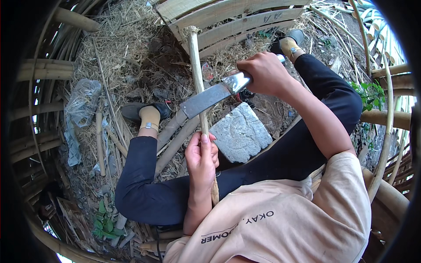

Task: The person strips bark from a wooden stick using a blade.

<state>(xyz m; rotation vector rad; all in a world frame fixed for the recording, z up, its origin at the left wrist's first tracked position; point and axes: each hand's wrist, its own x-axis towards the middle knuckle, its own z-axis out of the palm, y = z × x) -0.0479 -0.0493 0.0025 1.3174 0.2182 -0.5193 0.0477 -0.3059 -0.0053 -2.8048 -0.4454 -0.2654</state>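
My left hand (201, 153) is closed round a pale wooden stick (195, 57). The stick stands nearly upright in view, its rough far end near the wooden crate and its lower end reaching my lap. In my right hand (267, 73) is the handle of a machete (206, 101), with a shiny metal collar beside my fist. Its broad grey blade lies across the stick, above my left hand; I cannot tell whether the edge bites into the wood. A rough grey stone block (241, 133) sits between my legs, just right of my left hand.
A slatted wooden crate (237, 22) stands ahead. Two thick poles (175, 144) lie beside my left foot. Dry straw and shavings (118, 48) cover the ground, with a clear plastic bag (83, 101) at left. Bamboo poles (388, 118) frame both sides.
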